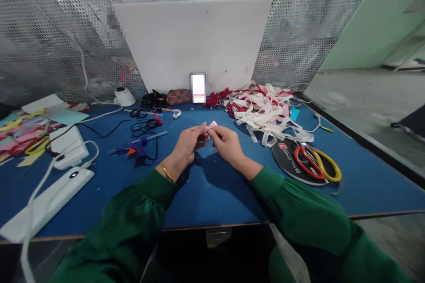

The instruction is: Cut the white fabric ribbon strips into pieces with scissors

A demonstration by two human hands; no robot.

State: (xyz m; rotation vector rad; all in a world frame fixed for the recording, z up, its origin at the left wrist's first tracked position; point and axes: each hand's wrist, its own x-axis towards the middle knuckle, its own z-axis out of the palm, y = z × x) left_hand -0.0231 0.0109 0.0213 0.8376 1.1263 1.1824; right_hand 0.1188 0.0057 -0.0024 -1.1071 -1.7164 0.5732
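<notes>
Between my hands, above the middle of the blue table, is a small piece of pink ribbon (213,124). My left hand (189,141) pinches its left side, the fingers curled in. The right side is pinched by my right hand (228,141), thumb and forefinger together. Fingers cover most of the ribbon, so its exact shape is hidden. To the left of my left hand lies a blue glue gun (137,147) with an orange trigger. A pile of white, red and pink ribbons (262,110) spreads beyond my right hand.
Red-handled and yellow-handled scissors (308,163) rest on a black round disc (288,164) at right. A white power strip (49,203) and cables occupy the left, near coloured scraps (23,135). A lit phone (198,88) leans against a white board (199,44) at the back.
</notes>
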